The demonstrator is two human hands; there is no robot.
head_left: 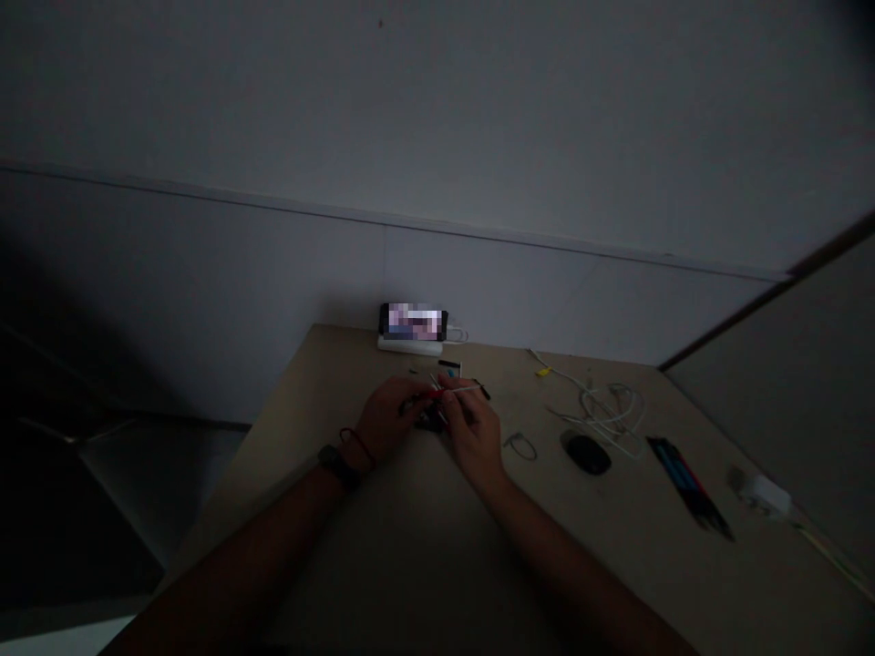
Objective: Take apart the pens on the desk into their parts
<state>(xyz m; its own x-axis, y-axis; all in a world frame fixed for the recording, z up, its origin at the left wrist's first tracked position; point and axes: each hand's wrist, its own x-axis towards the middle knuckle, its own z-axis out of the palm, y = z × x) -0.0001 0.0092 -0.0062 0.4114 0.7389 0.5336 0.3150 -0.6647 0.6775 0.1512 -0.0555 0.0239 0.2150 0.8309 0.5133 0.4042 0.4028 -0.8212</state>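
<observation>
The room is dim. My left hand (391,417) and my right hand (471,430) meet over the far middle of a light wooden table (410,547). Between them lies a small dark object (429,419) that I cannot identify. My right hand's fingers pinch a thin pale stick-like tool (459,390) with a reddish part near the fingers. My left hand's fingers curl onto the dark object. A watch and a red cord sit on my left wrist (342,460).
A phone (414,322) leans on a white block by the wall. A white cable (605,407) coils at right, beside a black mouse (586,453), dark pens (687,478) and a white charger (762,495). A small wire loop (521,445) lies near my right hand.
</observation>
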